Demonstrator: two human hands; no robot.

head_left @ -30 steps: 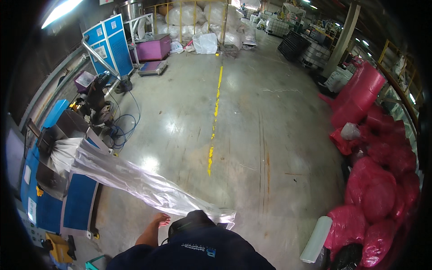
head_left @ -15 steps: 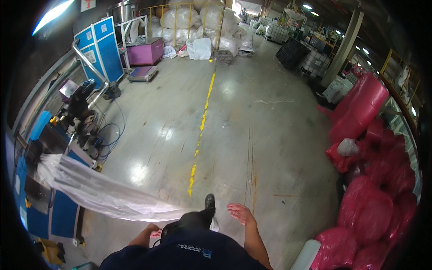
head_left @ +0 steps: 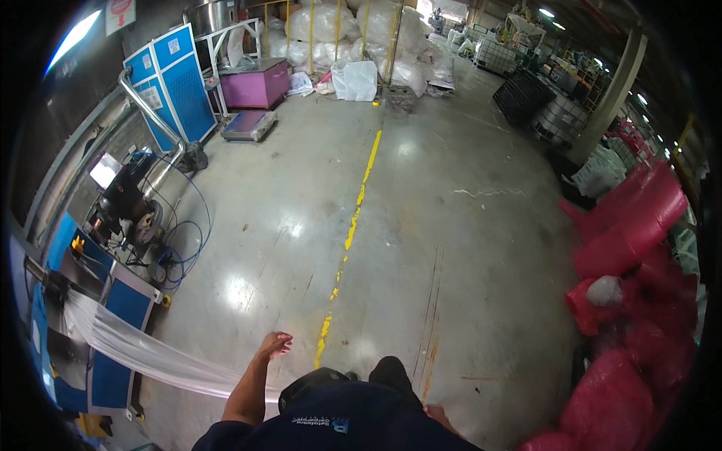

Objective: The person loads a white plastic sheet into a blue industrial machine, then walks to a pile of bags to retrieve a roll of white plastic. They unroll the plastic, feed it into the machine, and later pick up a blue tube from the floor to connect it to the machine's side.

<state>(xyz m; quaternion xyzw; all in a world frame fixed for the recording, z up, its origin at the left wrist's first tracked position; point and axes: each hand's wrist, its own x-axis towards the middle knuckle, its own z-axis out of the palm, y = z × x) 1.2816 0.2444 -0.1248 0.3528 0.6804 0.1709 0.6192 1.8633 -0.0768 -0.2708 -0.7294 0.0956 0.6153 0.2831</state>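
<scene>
My left hand (head_left: 277,344) hangs in the air over the grey floor, left of the yellow line, its fingers loosely bent and apart with nothing in them. A long sheet of translucent plastic film (head_left: 158,359) stretches from the blue machine (head_left: 119,304) at the left and passes under my left forearm; its near end is hidden behind my arm and body. My right hand (head_left: 436,413) is low beside my right leg, mostly covered by my body, so its fingers cannot be made out. It is near no object but my own trousers.
Wrapped red rolls (head_left: 628,376) are piled along the right. A worn yellow line (head_left: 351,233) runs ahead on the floor (head_left: 286,180). Blue hoses (head_left: 197,252) lie beside equipment at left. A purple box (head_left: 256,84), a low platform (head_left: 250,125) and bagged plastic (head_left: 335,30) stand farther off.
My left hand has swung forward and up, while my right hand has dropped back beside my body. My legs have stepped, and the film's near end appears lower in view.
</scene>
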